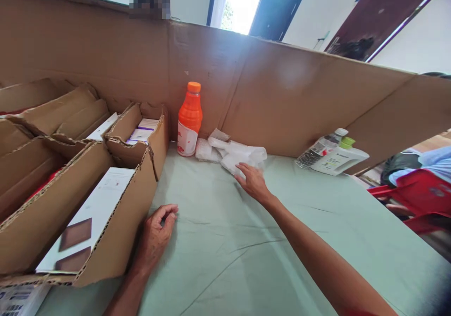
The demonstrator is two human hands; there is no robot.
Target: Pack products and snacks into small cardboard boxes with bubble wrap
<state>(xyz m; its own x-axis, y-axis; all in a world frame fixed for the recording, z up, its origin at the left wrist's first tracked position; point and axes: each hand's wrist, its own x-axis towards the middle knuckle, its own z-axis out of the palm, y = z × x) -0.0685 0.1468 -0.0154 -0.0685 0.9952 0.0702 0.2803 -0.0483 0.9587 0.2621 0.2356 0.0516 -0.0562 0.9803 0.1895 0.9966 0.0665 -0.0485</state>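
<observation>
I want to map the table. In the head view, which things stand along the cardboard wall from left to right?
Small open carton → orange bottle → white plastic bags, touched by the right hand → white bottles lying down.

Setting: small packing or sorting workroom, makeshift. Evidence: bench [246, 259] covered with pale green cloth, screened along its back and right side by a tall brown corrugated cardboard wall [282, 95]. Left of bench: row of open brown cardboard trays [116, 240] holding flat white printed cartons [95, 208]. Orange plastic drink bottle [189, 118] stands against the wall. Beyond the wall: plain white room walls, a dark blue door frame [278, 5] open to daylight, red plastic chair [419, 196] at right.
</observation>
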